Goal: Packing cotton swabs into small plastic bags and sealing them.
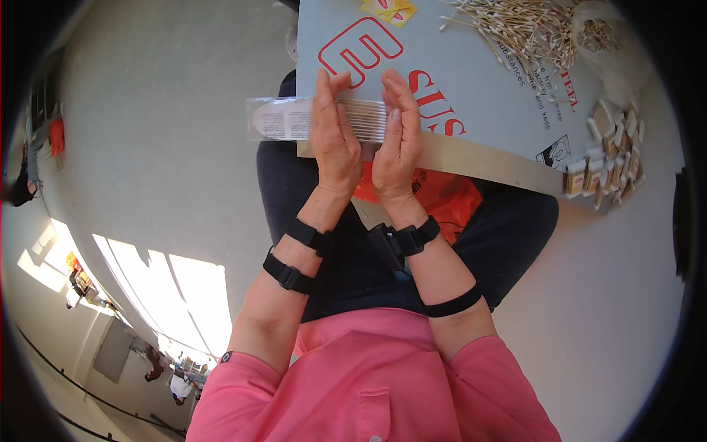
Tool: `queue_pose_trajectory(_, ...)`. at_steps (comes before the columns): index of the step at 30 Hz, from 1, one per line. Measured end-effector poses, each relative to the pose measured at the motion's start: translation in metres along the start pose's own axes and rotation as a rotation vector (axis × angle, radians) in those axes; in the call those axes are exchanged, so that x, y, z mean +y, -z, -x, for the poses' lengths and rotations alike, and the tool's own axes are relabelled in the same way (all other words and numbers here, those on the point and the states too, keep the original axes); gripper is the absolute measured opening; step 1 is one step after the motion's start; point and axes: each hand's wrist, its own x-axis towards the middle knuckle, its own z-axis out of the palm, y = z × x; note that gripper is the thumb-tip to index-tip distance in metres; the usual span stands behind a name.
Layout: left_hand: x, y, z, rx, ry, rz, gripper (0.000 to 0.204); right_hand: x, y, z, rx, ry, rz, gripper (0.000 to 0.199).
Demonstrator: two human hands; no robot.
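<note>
A flat clear packet of cotton swabs (366,120) lies crosswise between my two hands, just above the near edge of the box-like surface. Its swabs sit side by side in a row, and a white printed card (283,120) shows through the film at the left end. My left hand (337,144) grips the packet near its middle, thumb and fingers on either side. At the right end of the swabs, my right hand (398,147) closes round the packet with thumb and curved fingers. Both palms face each other, and the fingertips point away from me.
The grey printed board (471,96) carries a heap of loose cotton swabs (526,33) at the far right. Beside it sits a clear plastic bag (607,51). Several small swab packs (607,158) pile at the right edge. Small yellow packets (390,10) lie at the top.
</note>
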Motion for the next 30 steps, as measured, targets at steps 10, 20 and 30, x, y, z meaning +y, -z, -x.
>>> queue_pose_trajectory(10,0.004,0.002,-0.002,0.006,0.058,0.025,0.05,-0.002,0.004,-0.003,0.019,-0.076,-0.167,0.037)
queue_pose_trajectory(20,0.008,0.036,-0.002,0.138,0.026,-0.007,0.042,-0.025,0.028,0.0,-0.155,0.289,0.645,0.048)
queue_pose_trajectory(30,0.023,0.083,0.02,0.04,0.175,-0.105,0.027,-0.004,0.026,0.003,-0.561,0.348,1.253,0.076)
